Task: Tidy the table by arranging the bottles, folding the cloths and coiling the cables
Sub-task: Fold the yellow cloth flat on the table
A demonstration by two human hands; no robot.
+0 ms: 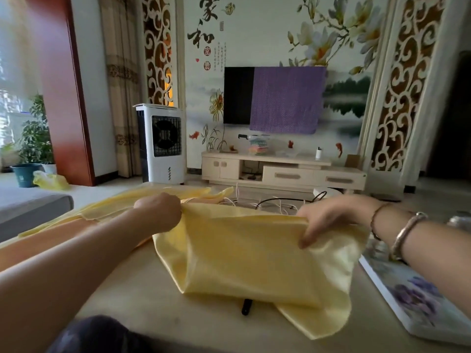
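1. Up close in the head view, the left hand (pixel 159 211) is curled into a fist around the top left edge of a yellow satin cloth (pixel 254 263), and the right hand (pixel 328 217) pinches the top right edge, fingers draped over the front of the fabric.
2. Between the hands the cloth is lifted at its upper edge, and its lower part hangs down onto the beige counter (pixel 142 289), doubled over in loose folds.
3. A second yellow cloth (pixel 142 200) lies stretched along the far left side of the counter, behind the left forearm.
4. A small black object (pixel 246 306) sticks out from under the lower edge of the held cloth; what it is cannot be told.
5. White and black cables (pixel 277 201) lie tangled on the far side of the counter, just behind the lifted cloth.
6. A flat white box with purple flowers (pixel 418 301) rests on the right side of the counter, under the right forearm; it shows only its flat top face.
7. The right wrist wears a metal bangle (pixel 405 233) and a thin cord bracelet (pixel 377 217).
8. Farther back, a teal bucket (pixel 24 174) stands on the floor at the left beside a yellow plastic bag (pixel 49 180); the bucket's contents are not visible.
9. A white air cooler (pixel 161 143) stands by the curtain, and a purple cloth (pixel 286 99) covers most of the wall television (pixel 238 95) above a low cabinet (pixel 283 170).
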